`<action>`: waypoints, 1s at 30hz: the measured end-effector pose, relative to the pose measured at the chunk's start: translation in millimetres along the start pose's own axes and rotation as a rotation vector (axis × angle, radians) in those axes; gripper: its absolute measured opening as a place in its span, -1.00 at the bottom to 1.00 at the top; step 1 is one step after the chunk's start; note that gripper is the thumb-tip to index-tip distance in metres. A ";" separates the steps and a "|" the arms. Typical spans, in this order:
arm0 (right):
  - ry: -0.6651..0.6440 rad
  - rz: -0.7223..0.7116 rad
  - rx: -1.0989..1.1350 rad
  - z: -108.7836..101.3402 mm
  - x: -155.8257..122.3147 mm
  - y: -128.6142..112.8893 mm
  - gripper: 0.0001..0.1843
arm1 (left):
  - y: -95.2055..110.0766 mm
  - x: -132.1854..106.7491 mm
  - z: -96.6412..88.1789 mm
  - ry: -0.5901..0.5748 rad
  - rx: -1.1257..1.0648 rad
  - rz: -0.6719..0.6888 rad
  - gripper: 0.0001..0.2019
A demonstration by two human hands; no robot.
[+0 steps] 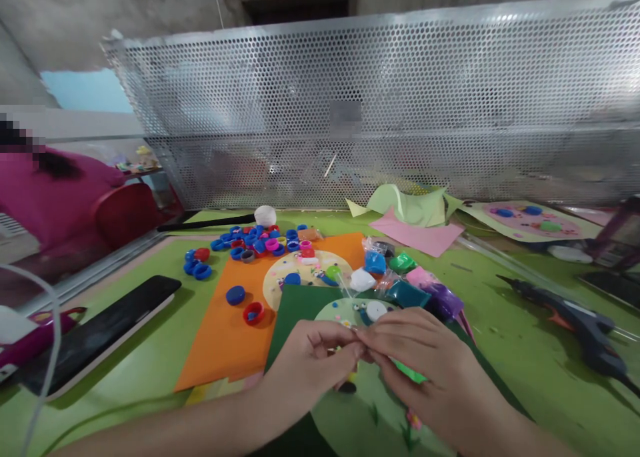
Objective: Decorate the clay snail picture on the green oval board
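Observation:
My left hand (320, 357) and my right hand (430, 363) meet fingertip to fingertip over a light green paper circle (373, 410) on a dark green sheet (295, 310). Both are closed in a pinch; whatever sits between the fingers is too small and hidden to name. Small decorations lie on the circle: a white disc (376, 310), a pink flower (413, 418) and a bright green piece (411, 371) partly under my right hand. Just beyond are bags of coloured clay, among them blue (375, 262), white (362, 280) and purple (444, 301).
An orange sheet (215, 337) with a decorated cream circle (273, 277) lies left, near several bottle caps (260, 243). A black phone (110, 330) rests further left. At right lies a glue gun (575, 323). A perforated metal panel (350, 110) stands behind; a person in pink (60, 197) is at left.

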State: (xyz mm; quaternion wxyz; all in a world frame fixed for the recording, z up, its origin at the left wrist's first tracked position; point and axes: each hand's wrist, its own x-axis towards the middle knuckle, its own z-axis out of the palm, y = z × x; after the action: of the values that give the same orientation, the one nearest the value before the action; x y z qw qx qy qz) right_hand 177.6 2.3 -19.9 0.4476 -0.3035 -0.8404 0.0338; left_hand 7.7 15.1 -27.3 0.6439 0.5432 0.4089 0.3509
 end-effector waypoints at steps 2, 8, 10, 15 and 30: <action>-0.010 -0.021 -0.068 0.3 -1.3 -2.0 -0.65 | -1.7 1.9 0.8 0.021 -0.042 -0.012 -0.75; 0.085 0.091 -0.256 -7.8 -4.4 1.9 -0.79 | 0.8 4.0 -5.7 0.121 -0.229 -0.023 -0.73; 0.095 0.274 -0.160 -10.6 -4.0 4.9 -0.82 | 2.2 3.1 -10.2 0.143 -0.287 -0.024 -0.72; -0.069 0.727 0.254 -11.3 2.1 8.1 -0.80 | 3.6 0.3 -12.5 0.108 -0.345 -0.033 -0.73; -0.152 1.088 1.063 -10.6 5.2 17.2 -0.69 | 0.3 2.2 -12.1 -0.085 -0.303 0.104 -0.86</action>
State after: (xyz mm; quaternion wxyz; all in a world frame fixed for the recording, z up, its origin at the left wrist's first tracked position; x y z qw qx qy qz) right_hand 191.9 16.9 -15.4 0.3947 -0.4155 -0.4716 0.6702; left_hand -2.4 22.1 -28.3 0.7160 0.4748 0.2951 0.4181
